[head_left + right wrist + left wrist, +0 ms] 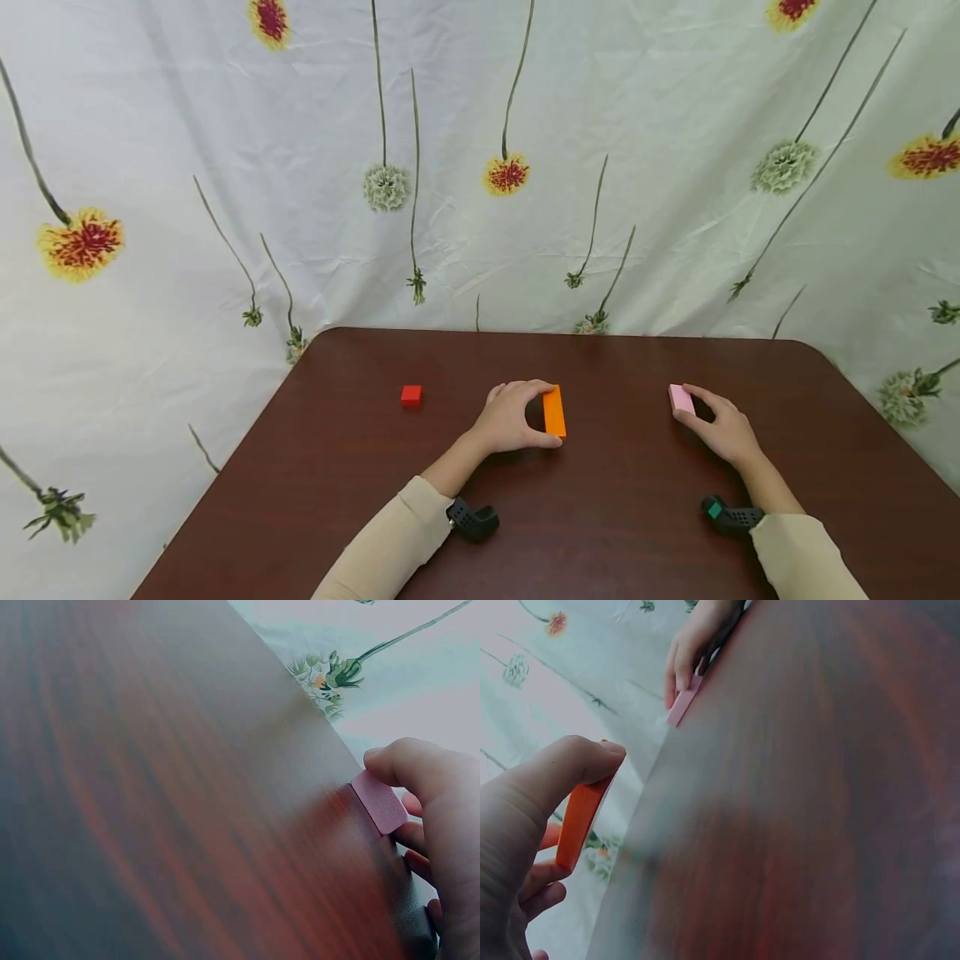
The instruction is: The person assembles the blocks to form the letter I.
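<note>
In the head view my left hand (513,419) pinches an orange rectangular block (554,412) by its two ends, thumb at the near end and fingers at the far end. The left wrist view shows the same orange block (582,817) spanning thumb and fingertips; whether it touches the table I cannot tell. Further right, my right hand (723,427) grips a pink block (681,399) between thumb and fingers. Seen from the right wrist, this pink block (380,802) is at the tabletop, with some fingers partly hidden behind it. A red block (412,397) sits left of my left hand.
The dark brown wooden table (615,500) has rounded far corners. Behind it hangs a pale curtain (450,108) printed with flowers. A black band (474,521) is on the left wrist and another black band (731,515) on the right.
</note>
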Demonstrator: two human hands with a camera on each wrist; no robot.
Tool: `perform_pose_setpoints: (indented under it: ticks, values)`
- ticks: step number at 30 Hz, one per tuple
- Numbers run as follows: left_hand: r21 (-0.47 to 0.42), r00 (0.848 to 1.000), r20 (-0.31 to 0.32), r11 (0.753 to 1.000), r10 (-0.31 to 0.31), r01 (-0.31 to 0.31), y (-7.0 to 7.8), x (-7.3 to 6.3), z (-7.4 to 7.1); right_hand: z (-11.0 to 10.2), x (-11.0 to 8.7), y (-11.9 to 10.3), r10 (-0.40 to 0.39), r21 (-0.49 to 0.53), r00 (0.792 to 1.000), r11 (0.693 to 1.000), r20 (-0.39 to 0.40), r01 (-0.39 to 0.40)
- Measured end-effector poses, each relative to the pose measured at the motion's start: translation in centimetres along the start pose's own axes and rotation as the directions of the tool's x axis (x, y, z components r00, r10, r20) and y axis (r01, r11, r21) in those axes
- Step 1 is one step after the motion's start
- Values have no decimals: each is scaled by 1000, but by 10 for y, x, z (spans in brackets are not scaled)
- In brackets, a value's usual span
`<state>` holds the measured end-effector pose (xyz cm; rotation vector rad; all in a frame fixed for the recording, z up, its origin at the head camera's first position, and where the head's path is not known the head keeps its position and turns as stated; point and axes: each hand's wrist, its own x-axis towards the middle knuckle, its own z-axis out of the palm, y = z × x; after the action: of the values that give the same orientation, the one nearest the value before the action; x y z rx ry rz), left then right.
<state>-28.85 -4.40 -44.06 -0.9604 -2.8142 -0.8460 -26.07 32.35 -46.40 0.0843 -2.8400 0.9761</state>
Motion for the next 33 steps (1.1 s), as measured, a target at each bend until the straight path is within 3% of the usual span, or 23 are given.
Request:
perform_pose_setpoints:
  ticks: [13,18,33]
  values:
    - [35,998,-41,999,40,-38,14,-17,11,-1,-2,-3,7,-4,1000,1000,3,-7]
    - [44,999,-10,998,41,-41,16,-20,9,-1,-1,-4,5,-5,1000,1000,2,-5]
    - [44,999,16,998,47,-47,10,-23,17,0,1,-5,4,-12,1000,1000,-4,-4]
